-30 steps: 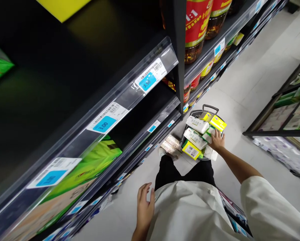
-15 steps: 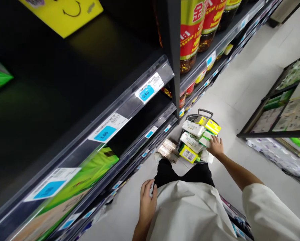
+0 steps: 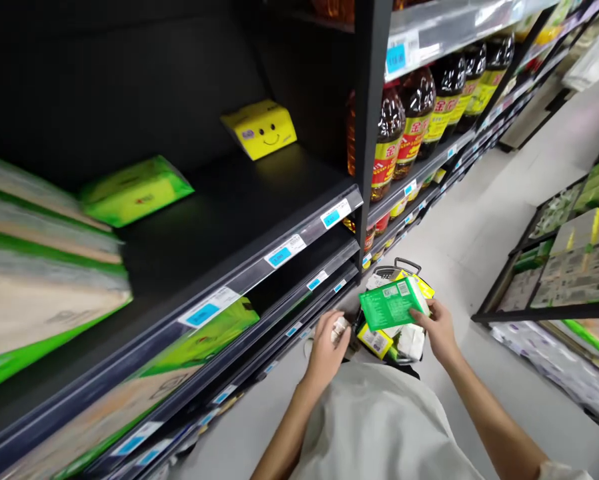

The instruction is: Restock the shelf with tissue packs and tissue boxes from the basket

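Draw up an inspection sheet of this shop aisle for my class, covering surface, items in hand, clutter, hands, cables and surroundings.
Surface: black shelf with price labels along its front edge; pale floor beside it.
Job's things: green pack, held above a black basket holding yellow and white packs.
Clutter: on the shelf, a yellow pack with a smiley face, a green-and-yellow pack and larger beige-and-green packs.
Grippers: bare hands; right hand grips the green pack at one end; left hand is open, fingers curled.
Cables: nothing seen.
Surroundings: labelled bottles beyond the upright; a rack of packs across the aisle.
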Motion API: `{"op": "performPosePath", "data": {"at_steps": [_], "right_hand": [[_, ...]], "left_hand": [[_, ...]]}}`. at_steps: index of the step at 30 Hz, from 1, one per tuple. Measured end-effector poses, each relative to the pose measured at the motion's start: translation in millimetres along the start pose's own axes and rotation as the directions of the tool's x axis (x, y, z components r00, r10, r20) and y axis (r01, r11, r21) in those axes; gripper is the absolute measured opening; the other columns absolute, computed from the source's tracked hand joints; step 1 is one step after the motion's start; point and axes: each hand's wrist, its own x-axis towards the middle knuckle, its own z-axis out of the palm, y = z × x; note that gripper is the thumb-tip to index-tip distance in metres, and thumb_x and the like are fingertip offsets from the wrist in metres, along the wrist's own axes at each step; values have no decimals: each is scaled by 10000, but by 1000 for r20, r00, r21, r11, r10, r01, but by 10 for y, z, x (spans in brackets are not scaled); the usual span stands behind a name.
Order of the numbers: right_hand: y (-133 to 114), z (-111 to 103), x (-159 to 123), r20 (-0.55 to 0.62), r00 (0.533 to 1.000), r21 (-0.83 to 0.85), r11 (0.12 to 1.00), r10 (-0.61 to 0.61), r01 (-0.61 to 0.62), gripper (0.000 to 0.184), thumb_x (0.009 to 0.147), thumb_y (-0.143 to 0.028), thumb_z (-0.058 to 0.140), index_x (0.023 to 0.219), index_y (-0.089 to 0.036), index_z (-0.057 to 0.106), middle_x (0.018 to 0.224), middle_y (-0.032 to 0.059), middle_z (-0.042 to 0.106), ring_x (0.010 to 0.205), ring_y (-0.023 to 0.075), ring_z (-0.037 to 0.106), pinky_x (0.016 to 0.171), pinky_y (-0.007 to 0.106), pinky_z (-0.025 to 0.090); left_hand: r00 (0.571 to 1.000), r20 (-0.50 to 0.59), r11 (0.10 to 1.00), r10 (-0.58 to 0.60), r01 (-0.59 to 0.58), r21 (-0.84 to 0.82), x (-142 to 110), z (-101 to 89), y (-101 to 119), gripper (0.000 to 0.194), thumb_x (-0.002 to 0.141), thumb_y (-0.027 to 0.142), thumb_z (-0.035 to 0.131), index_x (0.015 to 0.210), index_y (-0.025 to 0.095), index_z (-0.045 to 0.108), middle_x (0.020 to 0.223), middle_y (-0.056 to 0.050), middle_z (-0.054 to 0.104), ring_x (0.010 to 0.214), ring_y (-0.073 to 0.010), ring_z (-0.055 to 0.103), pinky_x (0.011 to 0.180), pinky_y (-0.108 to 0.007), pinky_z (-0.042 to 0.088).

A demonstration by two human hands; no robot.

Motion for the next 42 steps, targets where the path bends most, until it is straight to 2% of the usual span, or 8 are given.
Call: {"op": "performPosePath", "data": {"at_steps": [5,13,21,23,26,29,34,42], "right_hand": [[-579,231,-297,140,989,470,876,50,-111,441,649,-506,883,884,-219,644,872,10,693,758,180,656,688,321,587],[-781,369,-393,63,960,405,886,-274,226,427,675,-512,887,885,-221,657,829,20,673,767,198,623,680,314,524],[-1173,732,-639,81,626,217,627,-775,748,390,797,-319,836,1121,-246,631,1146,85,665,1039,246,658,837,346,564],[-1235,789,-711,129,545,200,560,-828,804,458,822,-305,815,1226,-259,602,1231,104,628,1133,264,633,915,382,559],[-1290,796,-735,224,453,212,497,-863,841,556,861,-294,777,1369,-283,552,1373,139,560,1291,314,561,1032,479,526],[-1331,754,-668,241,455,225,506,-857,833,585,881,-293,762,1419,-317,533,1452,141,513,1398,344,479,1127,573,459],[-1329,723,-565,324,488,292,577,-810,763,553,948,-348,698,1469,-354,513,1526,113,498,1455,320,454,1165,533,452],[-1240,750,-600,412,480,250,603,-774,757,579,965,-353,689,1509,-374,489,1501,83,542,1407,274,514,1161,444,465]], "left_hand": [[986,24,984,166,-167,57,90,-28,551,930,855,398,803,1618,287,283,1623,-183,361,1504,-355,403,1192,-517,438],[906,-98,861,412,-351,369,142,-331,993,987,798,218,812,1617,286,267,1666,-211,266,1544,-423,316,1211,-637,384],[816,-327,859,478,-355,369,221,-550,1203,1022,755,140,764,1634,262,257,1645,-179,377,1592,-404,214,1239,-635,334],[817,-403,909,413,-344,234,238,-622,1255,992,710,161,808,1591,245,360,1631,-178,402,1576,-415,257,1255,-624,302],[912,-399,943,95,-211,-259,238,-722,1336,954,591,259,928,1458,185,536,1490,-196,570,1417,-441,504,1192,-590,405],[975,-152,645,-161,-13,-764,206,-792,1371,795,539,467,971,1214,142,702,1189,-175,755,1171,-440,684,1052,-574,529],[992,6,166,-127,27,-986,159,-829,1329,599,632,618,910,1041,195,798,1069,-99,813,1264,-396,661,1174,-525,445],[983,172,-2,-69,173,-985,195,-767,1405,687,712,693,827,1150,165,792,1258,-136,763,1389,-421,556,1195,-535,400]]}}
